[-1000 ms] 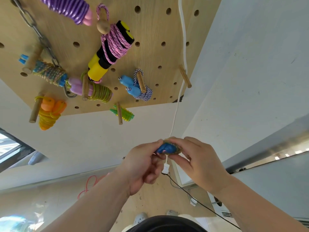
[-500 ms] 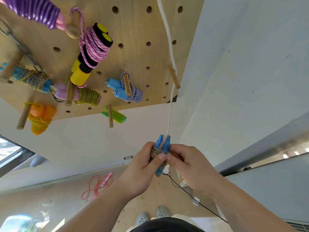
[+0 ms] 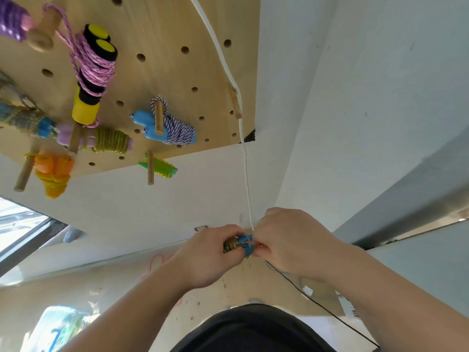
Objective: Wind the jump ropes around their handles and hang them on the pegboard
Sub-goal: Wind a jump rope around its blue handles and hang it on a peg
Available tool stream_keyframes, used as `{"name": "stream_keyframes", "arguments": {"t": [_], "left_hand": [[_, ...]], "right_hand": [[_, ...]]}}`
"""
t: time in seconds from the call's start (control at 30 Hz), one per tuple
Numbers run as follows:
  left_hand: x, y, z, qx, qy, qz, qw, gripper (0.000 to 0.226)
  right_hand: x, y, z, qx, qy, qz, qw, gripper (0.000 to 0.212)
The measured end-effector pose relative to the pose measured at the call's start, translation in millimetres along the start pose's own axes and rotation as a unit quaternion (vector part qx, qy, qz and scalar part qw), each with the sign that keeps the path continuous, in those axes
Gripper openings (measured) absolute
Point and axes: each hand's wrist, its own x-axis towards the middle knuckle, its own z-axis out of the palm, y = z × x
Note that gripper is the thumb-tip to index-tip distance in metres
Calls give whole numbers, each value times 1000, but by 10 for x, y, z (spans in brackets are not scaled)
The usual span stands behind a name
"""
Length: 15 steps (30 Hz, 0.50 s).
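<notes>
Blue-handled jump rope: brown-gold cord wound round handles, held sideways below pegboard. Wound sets hung on pegs (pink-corded set, blue set among them).

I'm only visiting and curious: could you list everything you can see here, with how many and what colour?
pegboard: one, pale wood, upper left.
hung jump ropes: seven wound bundles (purple, pink, multicolour, green-yellow, blue-white, orange, green), on the board's pegs.
bare peg: one, wood, right edge of the board.
white cord: one, white, hanging past the bare peg towards the hands.
red rope: one, red-pink, on the floor, mostly hidden by the left arm.
black cable: one, black, on the floor under the right arm.
held jump rope: one, blue handles, brownish rope, between the hands.
left hand: grips the wound part.
right hand: pinches the blue handle end.
</notes>
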Motion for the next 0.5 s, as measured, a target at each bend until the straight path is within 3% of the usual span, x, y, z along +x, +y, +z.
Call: {"name": "stream_keyframes", "arguments": {"t": [0.13,0.23,0.33,0.5], "left_hand": [[-45,154,35,-22,-27,37,999,27],[-72,257,35,-30,7,86,996,47],[-42,335,12,-63,33,110,991,46],[-28,395,-65,-64,-16,107,992,48]], "right_hand": [[-93,214,-125,118,36,-31,992,18],[-149,324,-203,228,67,-44,970,9],[-172,400,-227,295,59,-54,952,7],[-192,497,-218,339,53,-50,938,9]]}}
